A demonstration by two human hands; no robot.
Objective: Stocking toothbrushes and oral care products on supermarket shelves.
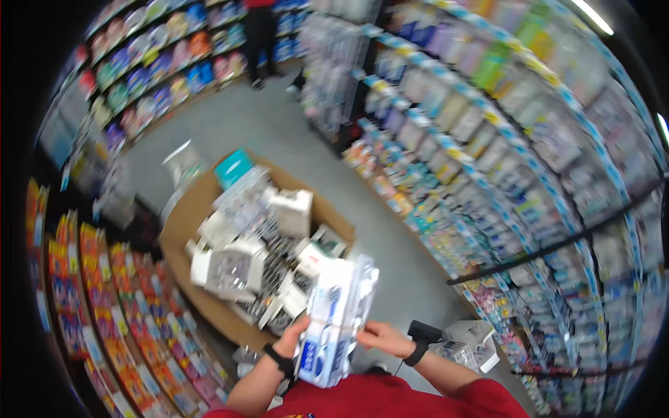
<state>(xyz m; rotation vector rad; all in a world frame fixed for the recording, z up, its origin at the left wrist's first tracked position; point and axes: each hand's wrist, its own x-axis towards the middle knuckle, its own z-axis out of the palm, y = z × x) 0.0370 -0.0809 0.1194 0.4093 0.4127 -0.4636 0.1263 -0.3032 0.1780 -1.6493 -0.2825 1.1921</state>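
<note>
In front of my body I hold a bundle of blister packs [329,324] with white and blue cards, apparently toothbrushes. A thin band seems to run across its middle. My left hand [292,339] grips the left edge, while my right hand [387,338] has its fingers on the right edge. Just beyond the bundle stands a large cardboard carton [180,240], open at the top. It is heaped with white boxes [292,209], clear-wrapped packs [245,201] and a teal box [234,167]. Blur hides the finer detail of these goods.
Shelves of packaged goods line the right side [470,141] and the lower left [120,303]. White boxes [473,342] sit on the floor at lower right. A clear plastic bag [185,163] lies beyond the carton. Farther off, a person [260,42] stands by the back shelves [157,62].
</note>
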